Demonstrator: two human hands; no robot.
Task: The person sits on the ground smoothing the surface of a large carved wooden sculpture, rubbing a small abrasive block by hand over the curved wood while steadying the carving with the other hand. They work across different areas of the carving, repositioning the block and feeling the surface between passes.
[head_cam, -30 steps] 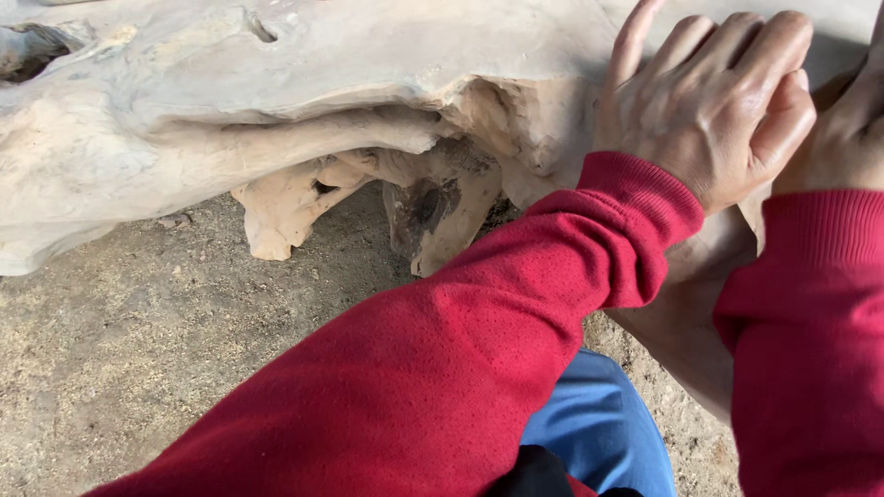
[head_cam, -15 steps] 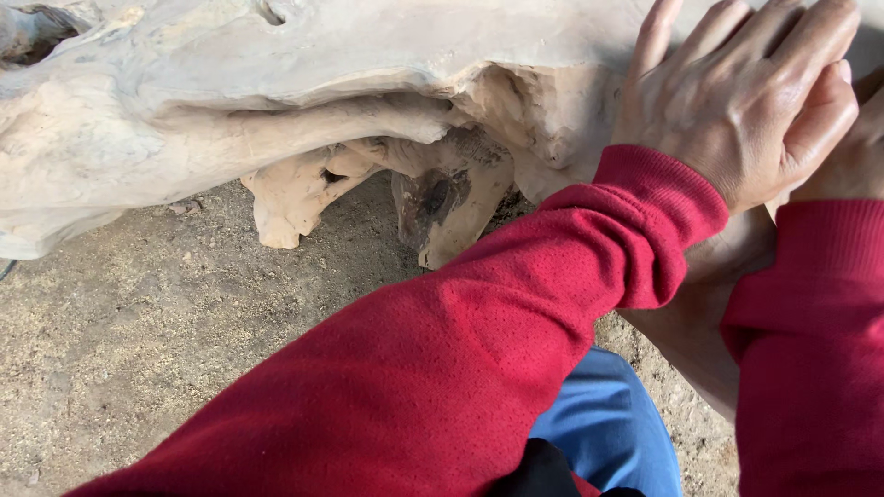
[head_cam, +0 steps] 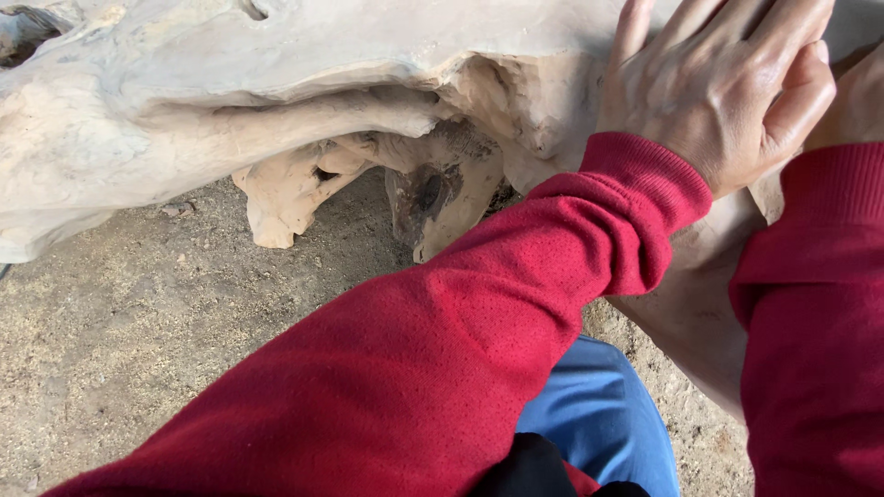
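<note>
**Driftwood trunk under two flat hands**

Driftwood trunk [head_cam: 276, 101] is lying on the sandy ground [head_cam: 138, 331], pale and weathered, stretching across the top of the view. The left hand [head_cam: 723, 87] is lying flat on its right end, fingers spread and palm pressing down, gripping nothing. The right hand [head_cam: 852, 101] is sitting just beside it at the frame edge, touching the same wood; most of it is cut off, so I cannot tell whether it is open or curled. Red sleeves [head_cam: 442, 350] are covering both arms, and a knee in blue trousers [head_cam: 599, 423] is showing below them.

Out from the hands, the trunk is bulging into smooth folds, with stubby knobs [head_cam: 276, 198] and a dark hollow [head_cam: 428, 193] reaching down to the ground underneath.

Judging by its bulk, the piece is looking heavy and completely stiff, and its surface seems dry and slightly dusty rather than slippery. The thin knobs may be snapping off under load, so the thick rounded body and the overhanging lip seem the safer places to take hold.
</note>
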